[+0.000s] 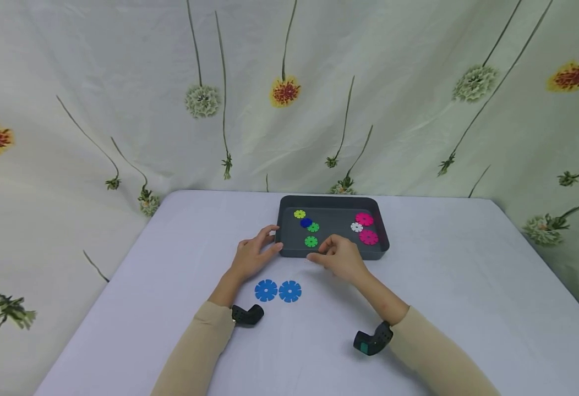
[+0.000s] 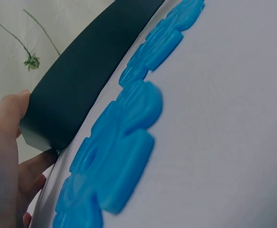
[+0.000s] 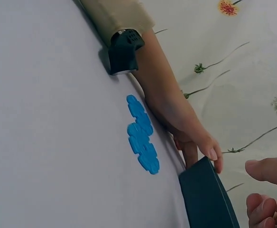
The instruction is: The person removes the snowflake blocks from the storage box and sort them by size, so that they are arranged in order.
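Note:
Two light-blue notched plastic discs, the left one point(image 1: 266, 290) and the right one point(image 1: 290, 291), lie side by side on the white table, in front of a dark grey tray point(image 1: 336, 220). My left hand point(image 1: 252, 256) touches the tray's front left corner, its thumb and fingers resting against the outer wall. Above the tray's front edge hovers my right hand point(image 1: 344, 258), fingers loosely bent. In the right wrist view a gap shows between its thumb point(image 3: 264, 170) and fingers, with nothing held.
Inside the tray lie smaller discs: yellow point(image 1: 300, 214), dark blue point(image 1: 306, 223), two green point(image 1: 311, 241) and white point(image 1: 356, 227). Two larger pink discs point(image 1: 369, 237) lie at its right end. A flower-patterned cloth point(image 1: 393, 110) hangs behind the table.

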`<state>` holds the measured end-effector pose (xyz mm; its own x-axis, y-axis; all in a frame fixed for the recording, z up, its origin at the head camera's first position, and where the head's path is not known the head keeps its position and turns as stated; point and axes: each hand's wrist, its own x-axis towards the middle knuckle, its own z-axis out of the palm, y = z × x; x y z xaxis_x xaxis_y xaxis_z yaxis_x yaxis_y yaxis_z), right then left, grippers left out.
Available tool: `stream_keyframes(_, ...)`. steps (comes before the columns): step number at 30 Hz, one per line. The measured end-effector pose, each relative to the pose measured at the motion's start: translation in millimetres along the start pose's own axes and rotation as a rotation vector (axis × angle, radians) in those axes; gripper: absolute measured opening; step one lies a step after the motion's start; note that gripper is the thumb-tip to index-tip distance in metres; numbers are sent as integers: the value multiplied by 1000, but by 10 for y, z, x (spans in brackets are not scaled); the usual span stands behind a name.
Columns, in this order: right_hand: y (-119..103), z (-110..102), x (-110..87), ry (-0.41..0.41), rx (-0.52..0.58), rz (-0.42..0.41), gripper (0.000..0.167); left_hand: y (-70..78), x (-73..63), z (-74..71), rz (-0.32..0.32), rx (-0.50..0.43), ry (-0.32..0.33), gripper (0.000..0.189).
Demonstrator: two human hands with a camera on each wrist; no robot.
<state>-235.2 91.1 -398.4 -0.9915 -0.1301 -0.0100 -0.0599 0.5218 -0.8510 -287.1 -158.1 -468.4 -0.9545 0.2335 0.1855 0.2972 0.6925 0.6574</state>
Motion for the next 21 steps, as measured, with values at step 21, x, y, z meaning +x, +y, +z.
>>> stream_keyframes(21, 262, -615, 497, 124, -60, 25, 36, -10, -1, 7, 15, -14, 13, 57)
